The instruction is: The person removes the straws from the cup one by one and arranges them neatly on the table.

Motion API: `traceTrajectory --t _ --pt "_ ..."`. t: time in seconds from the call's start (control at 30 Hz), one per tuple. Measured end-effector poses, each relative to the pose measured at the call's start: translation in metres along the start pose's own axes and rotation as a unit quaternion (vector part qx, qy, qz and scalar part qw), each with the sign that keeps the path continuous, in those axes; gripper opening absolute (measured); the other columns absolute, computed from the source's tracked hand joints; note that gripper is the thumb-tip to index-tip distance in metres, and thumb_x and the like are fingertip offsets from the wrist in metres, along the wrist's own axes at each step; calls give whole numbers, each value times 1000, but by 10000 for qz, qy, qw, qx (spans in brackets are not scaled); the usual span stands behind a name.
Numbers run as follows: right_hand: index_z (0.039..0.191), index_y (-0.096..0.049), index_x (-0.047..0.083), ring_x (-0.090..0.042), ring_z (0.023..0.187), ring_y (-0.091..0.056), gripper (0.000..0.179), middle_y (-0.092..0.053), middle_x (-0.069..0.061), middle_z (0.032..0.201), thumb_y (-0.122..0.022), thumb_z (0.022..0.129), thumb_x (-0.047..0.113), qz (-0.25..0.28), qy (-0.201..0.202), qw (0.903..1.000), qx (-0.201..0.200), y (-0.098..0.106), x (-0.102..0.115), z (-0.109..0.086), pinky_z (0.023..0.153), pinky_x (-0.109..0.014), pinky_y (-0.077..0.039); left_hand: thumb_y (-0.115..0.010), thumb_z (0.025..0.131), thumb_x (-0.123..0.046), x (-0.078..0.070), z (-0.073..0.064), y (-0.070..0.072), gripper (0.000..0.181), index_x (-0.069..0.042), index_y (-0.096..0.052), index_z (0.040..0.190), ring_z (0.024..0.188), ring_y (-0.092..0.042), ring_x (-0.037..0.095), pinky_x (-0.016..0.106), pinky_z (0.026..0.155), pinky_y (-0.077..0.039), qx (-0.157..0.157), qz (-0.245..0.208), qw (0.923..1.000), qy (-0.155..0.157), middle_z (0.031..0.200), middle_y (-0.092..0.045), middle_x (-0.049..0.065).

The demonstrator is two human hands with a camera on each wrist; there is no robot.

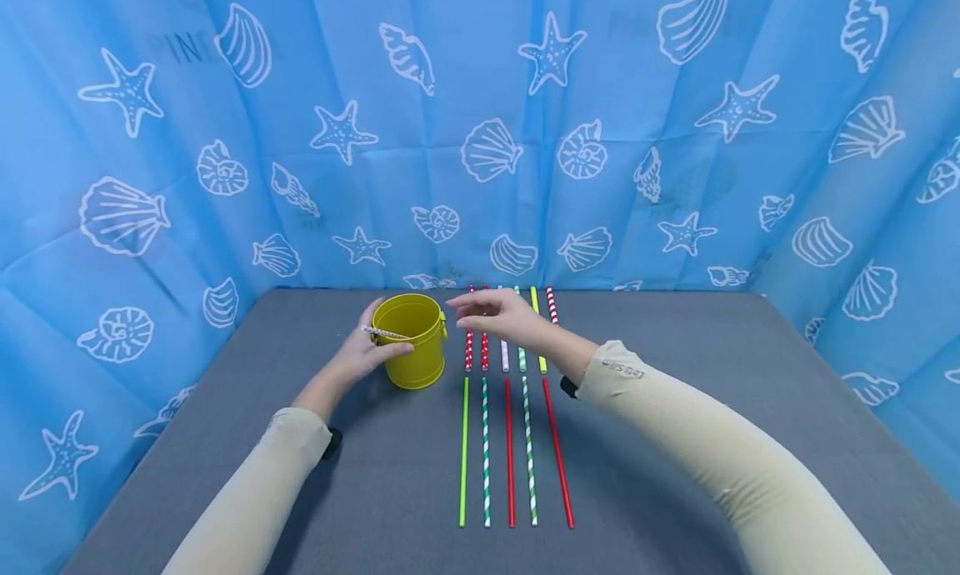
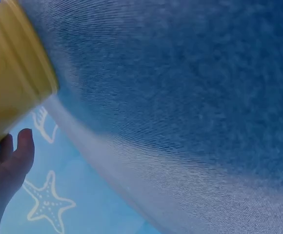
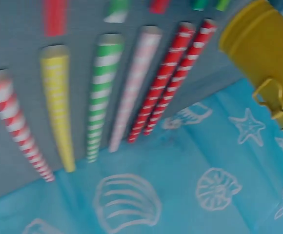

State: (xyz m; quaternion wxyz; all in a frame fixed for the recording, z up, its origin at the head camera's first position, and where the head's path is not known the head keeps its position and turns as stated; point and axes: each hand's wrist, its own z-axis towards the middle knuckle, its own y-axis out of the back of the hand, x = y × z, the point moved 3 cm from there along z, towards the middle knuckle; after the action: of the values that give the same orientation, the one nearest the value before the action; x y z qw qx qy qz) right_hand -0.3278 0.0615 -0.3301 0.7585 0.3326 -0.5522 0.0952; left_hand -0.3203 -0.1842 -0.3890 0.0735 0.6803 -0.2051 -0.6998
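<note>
A yellow metal bucket [image 1: 416,362] stands on the table's left half, its side handle loop [image 3: 268,95] showing in the right wrist view. My left hand [image 1: 358,352] holds it from the left, thumb across the front, other fingers partly hidden behind. One pale patterned paper straw [image 1: 386,333] leans inside, its end poking over the rim by that hand. My right hand [image 1: 504,315] hovers just right of the bucket above the straws, fingers bent loosely with nothing visible in them. Beneath it lies the back row of straws, including a yellow straw [image 3: 58,112] and a green-striped straw [image 3: 102,92].
A front row of straws lies nearer me: a lime green straw [image 1: 464,454], two green-striped ones and two red ones, such as the rightmost red straw [image 1: 558,454]. Grey cloth covers the table [image 1: 675,350]. A blue shell-patterned curtain [image 1: 465,83] hangs behind and at both sides.
</note>
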Motion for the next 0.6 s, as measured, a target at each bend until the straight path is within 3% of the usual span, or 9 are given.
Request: traceTrajectory --t 0.23,0.43,0.6 --pt "130 -59 -1 -23 106 -61 37 -63 -21 120 -63 94 7 -63 180 9994 294 -29 12 37 90 -31 -51 -75 87 -21 7 1 4 94 -1 -10 152 132 -36 39 57 112 -23 237 430 9978 -438 147 -33 23" --pt "130 -59 -2 -23 107 -61 38 -64 -20 118 -65 92 4 -451 237 9967 630 -48 14 56 89 -27 -50 -74 87 -23 9 2 6 90 0 -14 151 131 -36 40 57 111 -25 308 603 9962 -556 149 -27 25" --pt "130 -61 3 -20 105 -60 38 -66 -13 113 -66 92 5 -855 134 9933 770 -59 12 66 87 -25 -50 -74 88 -22 10 2 6 91 1 -12 151 130 -38 40 55 110 -28 348 525 9969 -471 149 -26 25"
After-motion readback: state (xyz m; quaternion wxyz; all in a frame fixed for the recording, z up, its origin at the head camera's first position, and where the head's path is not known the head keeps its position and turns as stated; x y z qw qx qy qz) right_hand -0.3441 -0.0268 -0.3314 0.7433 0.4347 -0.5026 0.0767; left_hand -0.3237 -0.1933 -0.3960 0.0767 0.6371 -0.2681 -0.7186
